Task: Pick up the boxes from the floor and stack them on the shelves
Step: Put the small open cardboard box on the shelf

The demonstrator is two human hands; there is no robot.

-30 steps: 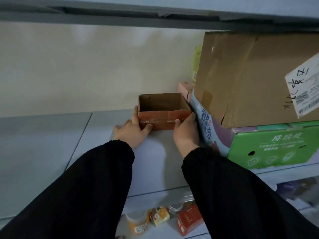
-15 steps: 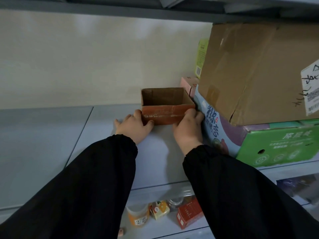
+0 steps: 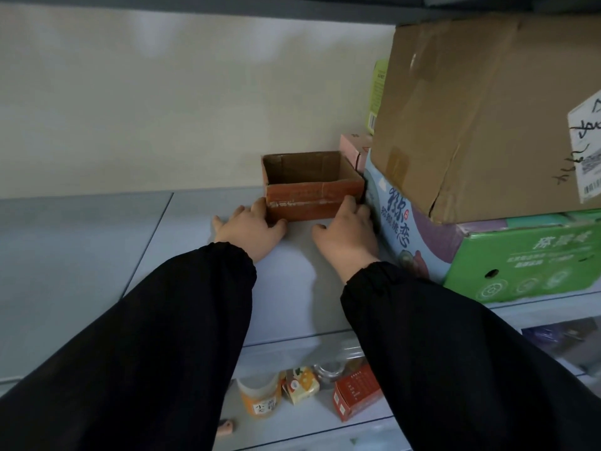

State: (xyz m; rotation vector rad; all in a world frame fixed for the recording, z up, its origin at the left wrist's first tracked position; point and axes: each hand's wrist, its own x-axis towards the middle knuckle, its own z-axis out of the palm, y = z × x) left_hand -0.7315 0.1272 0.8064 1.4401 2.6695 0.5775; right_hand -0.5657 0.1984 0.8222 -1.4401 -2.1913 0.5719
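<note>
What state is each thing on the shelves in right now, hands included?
Small red open-top box: upright on the shelf, empty, beside the stacked cartons.
Left hand: open, fingers against the box's left front corner.
Right hand: open, fingertips on the box's right front corner.
Large brown carton: closed, creased, stacked on the green carton.
Green carton: closed, lying flat.
Orange jar: upright, lower shelf.
</note>
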